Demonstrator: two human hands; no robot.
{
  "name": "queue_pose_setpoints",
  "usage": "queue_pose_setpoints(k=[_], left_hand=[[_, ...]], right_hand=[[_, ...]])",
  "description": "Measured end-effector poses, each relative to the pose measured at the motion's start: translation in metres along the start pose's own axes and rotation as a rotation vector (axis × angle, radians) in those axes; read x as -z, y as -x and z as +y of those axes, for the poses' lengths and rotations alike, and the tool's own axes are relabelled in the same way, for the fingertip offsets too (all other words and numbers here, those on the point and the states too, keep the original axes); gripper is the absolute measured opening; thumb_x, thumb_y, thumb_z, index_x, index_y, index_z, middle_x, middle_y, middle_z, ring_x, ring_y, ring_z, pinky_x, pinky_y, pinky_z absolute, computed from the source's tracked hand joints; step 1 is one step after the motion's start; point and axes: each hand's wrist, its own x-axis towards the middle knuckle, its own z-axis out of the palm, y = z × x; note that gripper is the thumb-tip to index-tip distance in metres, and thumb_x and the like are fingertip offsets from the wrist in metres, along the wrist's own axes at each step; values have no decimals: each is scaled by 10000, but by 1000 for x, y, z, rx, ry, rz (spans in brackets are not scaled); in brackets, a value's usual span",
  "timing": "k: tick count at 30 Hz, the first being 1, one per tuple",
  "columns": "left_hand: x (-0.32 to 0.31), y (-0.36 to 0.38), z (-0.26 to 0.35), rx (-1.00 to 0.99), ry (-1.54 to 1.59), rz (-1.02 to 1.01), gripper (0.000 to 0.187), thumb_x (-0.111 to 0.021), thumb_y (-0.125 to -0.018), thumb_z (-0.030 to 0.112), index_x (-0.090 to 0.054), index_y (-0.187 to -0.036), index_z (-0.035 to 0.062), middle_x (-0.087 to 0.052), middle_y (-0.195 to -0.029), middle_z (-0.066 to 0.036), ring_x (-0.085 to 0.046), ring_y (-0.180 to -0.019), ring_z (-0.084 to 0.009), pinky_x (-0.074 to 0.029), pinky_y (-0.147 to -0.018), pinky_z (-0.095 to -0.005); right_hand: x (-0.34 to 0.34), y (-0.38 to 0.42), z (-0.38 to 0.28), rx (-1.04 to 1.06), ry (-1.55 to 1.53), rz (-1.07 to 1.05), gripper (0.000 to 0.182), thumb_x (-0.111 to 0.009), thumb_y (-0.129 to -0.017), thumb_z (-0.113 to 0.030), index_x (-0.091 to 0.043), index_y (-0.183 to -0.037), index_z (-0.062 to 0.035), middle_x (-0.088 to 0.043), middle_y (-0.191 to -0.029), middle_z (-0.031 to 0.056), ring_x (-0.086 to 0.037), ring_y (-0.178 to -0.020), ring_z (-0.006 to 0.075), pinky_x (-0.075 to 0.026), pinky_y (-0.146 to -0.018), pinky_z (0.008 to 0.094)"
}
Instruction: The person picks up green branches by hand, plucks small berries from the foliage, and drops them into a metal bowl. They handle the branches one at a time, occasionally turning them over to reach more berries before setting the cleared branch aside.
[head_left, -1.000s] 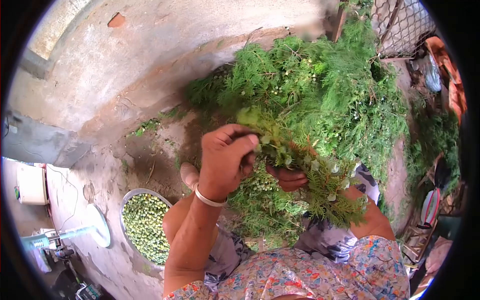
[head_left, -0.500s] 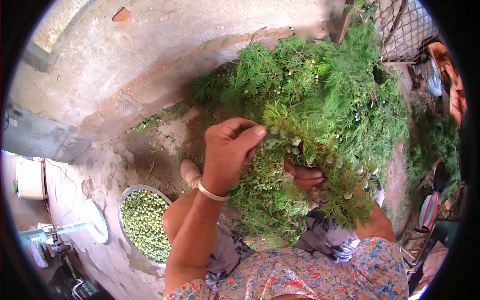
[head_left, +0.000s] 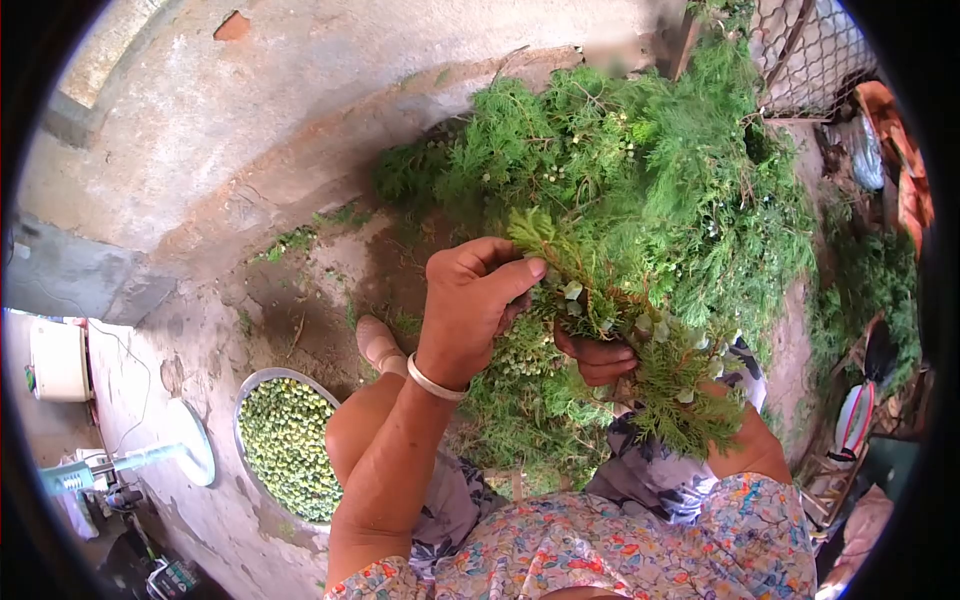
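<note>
My right hand (head_left: 597, 358) is wrapped round a leafy conifer branch (head_left: 690, 395) that bears several pale green cones (head_left: 663, 330). My left hand (head_left: 475, 300), with a pale bracelet (head_left: 437, 384) at the wrist, pinches at the branch's far left part. Its thumb lies close to a pale cone (head_left: 573, 290), and the other fingertips are partly hidden behind the foliage. Beyond and below both hands spreads a large heap of cut conifer branches (head_left: 690, 220) with small cones among them. A round metal basin (head_left: 243, 445) full of green cones stands to my left.
A light blue fan (head_left: 190, 445) and a white container (head_left: 60, 358) are at the left. A wall (head_left: 300, 70) curves along the back. Wire mesh (head_left: 815, 60) stands at the upper right, with orange material (head_left: 905, 165) and clutter down the right side.
My left hand has moved slightly right and in to the branch, its fingertips now among the foliage. My right hand and the branch have shifted a little left.
</note>
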Motion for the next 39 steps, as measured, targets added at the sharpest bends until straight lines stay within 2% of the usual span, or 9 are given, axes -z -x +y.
queue_pose_setpoints(k=[5, 8, 10, 13, 19, 22, 30, 35, 39], left_hand=[[6, -8, -13, -368, -301, 309, 79, -635, -785, 64, -629, -815, -10, -550, -580, -7, -442, -457, -44, -310, -407, -194], [49, -19, 15, -195, 46, 409, 86, -597, -815, 71, -606, -865, 1, -572, -637, -42, -483, -493, -95, -352, -420, -217], [67, -25, 24, -170, 519, 236, 140, -550, -856, 117, -584, -922, -1, -594, -710, -86, -518, -547, -147, -373, -419, -240], [48, -21, 18, -34, 579, 90, 214, -490, -895, 171, -581, -938, -18, -633, -810, -157, -568, -620, -173, -416, -429, -260], [19, -18, -10, 81, 490, -36, 140, -612, -806, 33, -609, -928, -34, -632, -767, -112, -566, -586, -141, -428, -421, -252], [8, -13, -4, 120, 388, -75, 200, -623, -805, 56, -617, -976, -48, -592, -701, -52, -519, -548, -107, -386, -413, -232], [9, -10, 0, 0, 420, -175, 240, -643, -803, 51, -627, -1022, -45, -555, -678, 11, -465, -541, -51, -322, -417, -188], [8, -14, -8, -318, -422, -11, 111, -654, -786, 50, -619, -863, -22, -550, -624, -17, -490, -553, -87, -384, -487, -248], [12, -21, -22, -610, -636, 110, 76, -608, -844, 46, -612, -879, -21, -541, -653, 4, -466, -547, -33, -351, -463, -210]], right_hand=[[12, -14, -3, -15, 27, -225, 713, -516, -868, -509, -346, -1239, 76, -489, -585, 3, -417, -424, 123, -313, -420, 261], [14, -8, -2, -69, 21, -408, 729, -563, -856, -482, -303, -1275, 55, -533, -613, 5, -452, -430, 127, -336, -419, 260], [16, -8, -3, -95, -51, -405, 740, -591, -847, -462, -282, -1293, 41, -562, -633, 8, -482, -439, 132, -350, -418, 260], [27, -25, -4, -177, -139, -707, 722, -594, -853, -431, -267, -1316, 16, -610, -682, 26, -564, -495, 153, -367, -414, 264], [7, -10, -6, -145, -16, -428, 645, -574, -866, -443, -301, -1164, 60, -591, -587, -9, -549, -485, 139, -360, -470, 257], [-3, -10, -10, -188, -45, -365, 774, -721, -743, -320, -311, -1274, 65, -581, -660, 13, -534, -499, 121, -347, -448, 252], [-2, -9, -7, -155, -57, -397, 759, -727, -724, -266, -316, -1261, 78, -556, -653, 7, -514, -505, 112, -337, -469, 247], [-4, -5, -3, -107, -5, -308, 742, -690, -764, -324, -315, -1254, 89, -545, -644, 7, -490, -494, 116, -338, -464, 257], [0, -6, 0, -58, -61, -239, 767, -608, -812, -476, -321, -1239, 93, -535, -628, 6, -478, -482, 113, -340, -456, 257]])
